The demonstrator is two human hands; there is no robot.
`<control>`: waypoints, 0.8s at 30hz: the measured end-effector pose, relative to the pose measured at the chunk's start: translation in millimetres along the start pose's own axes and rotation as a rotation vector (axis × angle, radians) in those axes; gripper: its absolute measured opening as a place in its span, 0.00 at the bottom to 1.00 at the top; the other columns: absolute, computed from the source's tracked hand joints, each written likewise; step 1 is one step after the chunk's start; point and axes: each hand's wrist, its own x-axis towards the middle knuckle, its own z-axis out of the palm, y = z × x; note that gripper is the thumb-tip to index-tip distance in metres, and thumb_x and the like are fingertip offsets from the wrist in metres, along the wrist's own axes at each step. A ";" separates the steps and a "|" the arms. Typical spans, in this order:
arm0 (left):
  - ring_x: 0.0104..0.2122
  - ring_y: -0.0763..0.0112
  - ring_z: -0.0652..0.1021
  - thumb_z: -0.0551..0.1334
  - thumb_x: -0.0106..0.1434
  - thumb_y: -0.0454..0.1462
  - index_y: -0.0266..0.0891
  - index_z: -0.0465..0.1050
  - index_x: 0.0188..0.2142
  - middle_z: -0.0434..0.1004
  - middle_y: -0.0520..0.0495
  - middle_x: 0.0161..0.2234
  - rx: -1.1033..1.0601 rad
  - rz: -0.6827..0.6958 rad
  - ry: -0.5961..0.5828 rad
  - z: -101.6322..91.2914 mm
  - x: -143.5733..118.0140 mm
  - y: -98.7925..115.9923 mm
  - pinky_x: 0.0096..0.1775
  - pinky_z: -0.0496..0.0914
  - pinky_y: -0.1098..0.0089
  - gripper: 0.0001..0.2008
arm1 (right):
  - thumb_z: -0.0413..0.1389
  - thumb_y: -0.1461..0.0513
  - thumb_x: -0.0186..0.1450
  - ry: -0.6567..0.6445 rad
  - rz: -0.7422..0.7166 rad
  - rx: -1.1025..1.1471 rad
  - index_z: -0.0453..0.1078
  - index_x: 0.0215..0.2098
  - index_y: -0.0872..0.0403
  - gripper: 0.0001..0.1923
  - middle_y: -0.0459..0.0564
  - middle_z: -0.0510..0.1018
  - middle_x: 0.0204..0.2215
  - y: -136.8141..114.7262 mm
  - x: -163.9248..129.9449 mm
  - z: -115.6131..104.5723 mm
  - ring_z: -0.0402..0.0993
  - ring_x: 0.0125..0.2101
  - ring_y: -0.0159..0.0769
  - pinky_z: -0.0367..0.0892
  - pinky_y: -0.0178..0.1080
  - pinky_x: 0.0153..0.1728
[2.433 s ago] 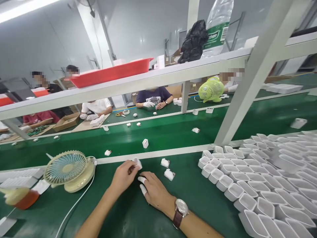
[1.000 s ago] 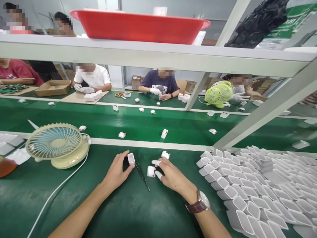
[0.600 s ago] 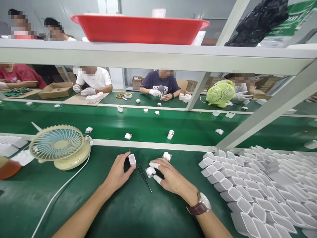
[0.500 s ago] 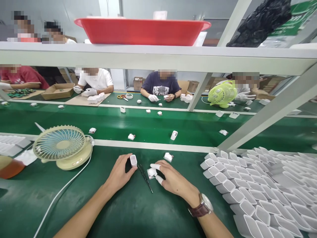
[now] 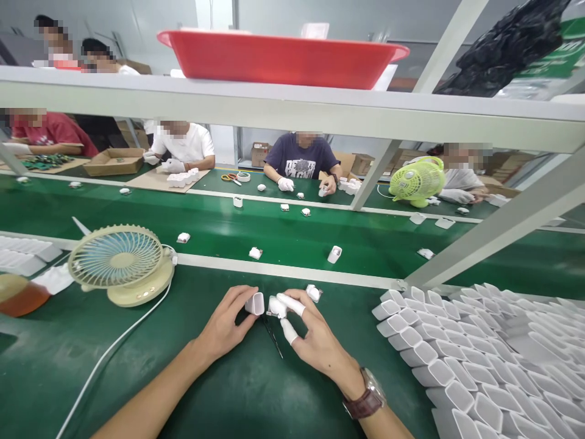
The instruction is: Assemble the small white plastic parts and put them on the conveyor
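Note:
My left hand [image 5: 227,326] pinches a small white plastic shell [image 5: 255,303] just above the green mat, its open end turned to the right. My right hand [image 5: 315,337], with white finger cots on thumb and forefinger and a watch on the wrist, grips a small white insert [image 5: 274,306] right beside the shell's opening. Dark tweezers [image 5: 273,337] lie on the mat under the two hands. Another white insert [image 5: 313,292] rests just beyond my right fingers.
Rows of empty white shells [image 5: 461,360] fill the right side. A cream desk fan [image 5: 121,264] with a white cord stands at left. The green conveyor belt [image 5: 292,235] carries scattered white parts. Several seated people work across it. A red tray [image 5: 283,58] sits on the overhead shelf.
My right hand took the white insert off the mat and brought it to the shell. My left hand tipped the shell from upright onto its side. Parts on the belt drifted right.

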 end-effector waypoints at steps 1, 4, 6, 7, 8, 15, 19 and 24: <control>0.57 0.57 0.77 0.60 0.72 0.38 0.45 0.65 0.63 0.74 0.39 0.58 0.001 0.013 0.009 0.5 0.0 0.6 0.58 0.74 0.54 0.21 | 0.50 0.68 0.70 0.003 -0.012 -0.003 0.63 0.64 0.47 0.25 0.54 0.72 0.53 -0.6 -0.7 1.3 0.74 0.54 0.41 0.73 0.45 0.57; 0.56 0.56 0.77 0.61 0.71 0.38 0.45 0.62 0.66 0.75 0.39 0.56 -0.010 0.038 0.031 1.6 0.0 2.0 0.56 0.76 0.53 0.24 | 0.50 0.68 0.71 -0.002 -0.056 -0.040 0.58 0.68 0.47 0.28 0.55 0.72 0.55 -0.6 -3.1 4.0 0.74 0.54 0.41 0.74 0.44 0.56; 0.56 0.57 0.77 0.61 0.71 0.37 0.46 0.59 0.67 0.76 0.40 0.56 -0.024 0.044 0.031 1.9 -0.1 2.7 0.55 0.77 0.53 0.27 | 0.50 0.68 0.72 -0.011 -0.073 -0.076 0.54 0.71 0.46 0.31 0.56 0.71 0.57 -0.1 -4.8 5.3 0.74 0.55 0.41 0.74 0.44 0.56; 0.55 0.57 0.77 0.61 0.71 0.37 0.47 0.57 0.68 0.76 0.40 0.56 -0.029 0.043 0.029 1.9 -0.2 3.0 0.55 0.77 0.53 0.28 | 0.50 0.68 0.72 -0.014 -0.082 -0.093 0.52 0.72 0.46 0.32 0.57 0.71 0.58 -0.1 -5.5 5.9 0.74 0.56 0.41 0.75 0.44 0.55; 0.54 0.58 0.78 0.61 0.71 0.36 0.48 0.55 0.69 0.76 0.41 0.55 -0.033 0.041 0.029 1.9 -0.4 3.3 0.55 0.77 0.54 0.30 | 0.50 0.67 0.73 -0.017 -0.091 -0.109 0.50 0.73 0.46 0.32 0.57 0.71 0.58 -0.2 -6.1 6.5 0.74 0.56 0.42 0.75 0.44 0.55; 0.55 0.58 0.78 0.61 0.71 0.34 0.49 0.50 0.71 0.76 0.41 0.56 -0.050 0.036 -0.002 0.9 -1.5 3.8 0.56 0.76 0.52 0.34 | 0.48 0.68 0.73 -0.051 -0.140 -0.247 0.43 0.75 0.48 0.35 0.61 0.70 0.60 -4.2 -6.8 9.7 0.77 0.53 0.46 0.79 0.48 0.51; 0.56 0.58 0.78 0.62 0.71 0.34 0.49 0.50 0.71 0.76 0.40 0.56 -0.062 0.030 -0.021 0.8 -1.8 3.2 0.57 0.76 0.52 0.34 | 0.47 0.68 0.73 -0.037 -0.165 -0.313 0.41 0.75 0.49 0.35 0.62 0.71 0.59 -7.6 -6.5 10.0 0.78 0.53 0.48 0.80 0.49 0.51; 0.56 0.59 0.78 0.62 0.71 0.35 0.50 0.50 0.71 0.76 0.41 0.56 -0.072 0.024 -0.029 0.6 -2.1 3.6 0.57 0.75 0.53 0.34 | 0.47 0.68 0.73 -0.023 -0.186 -0.356 0.41 0.76 0.51 0.36 0.63 0.72 0.59 -9.1 -5.9 10.6 0.78 0.54 0.49 0.80 0.50 0.51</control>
